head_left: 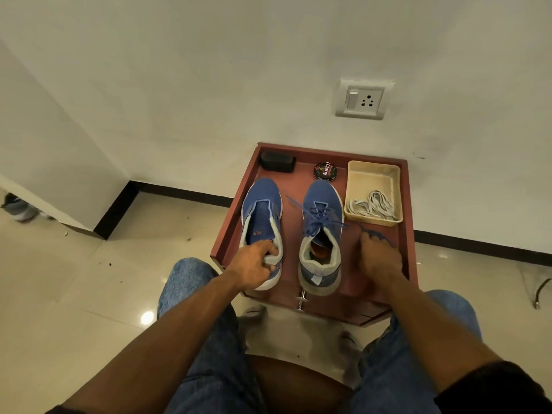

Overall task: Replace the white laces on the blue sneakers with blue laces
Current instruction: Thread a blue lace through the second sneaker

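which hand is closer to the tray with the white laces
Right. The right hand lies just below the tray, on a loose blue lace; the left hand grips the far sneaker.

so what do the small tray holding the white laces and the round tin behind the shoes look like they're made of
The small tray looks like cream plastic or woven fibre: faint ribbed texture on its walls, matte; hard to tell which. The round tin looks like painted metal: black glossy lid with printed lettering, though the material isn't certain. The white laces look like flat woven fabric.
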